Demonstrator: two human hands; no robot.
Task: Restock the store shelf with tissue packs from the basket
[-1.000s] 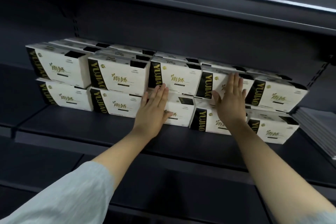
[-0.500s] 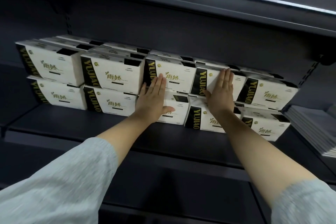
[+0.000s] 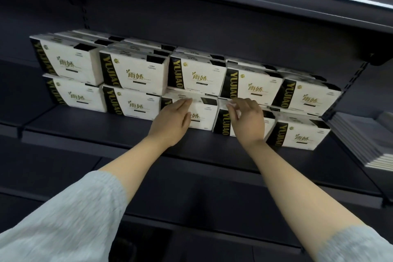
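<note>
Both hands dropped from upper-row fronts. Left hand (image 3: 172, 120), grip relaxed, and right hand (image 3: 247, 120), grip loosely curled, touch lower-row tissue packs (image 3: 203, 112), long axis sideways.

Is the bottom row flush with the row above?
No. Two middle bottom packs jut forward of the top row.

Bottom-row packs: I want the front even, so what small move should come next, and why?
Probably push the third pack and fourth pack back. Both hands, left and right, already rest on them, and the fourth looks skewed and proud of the second pack.
</note>
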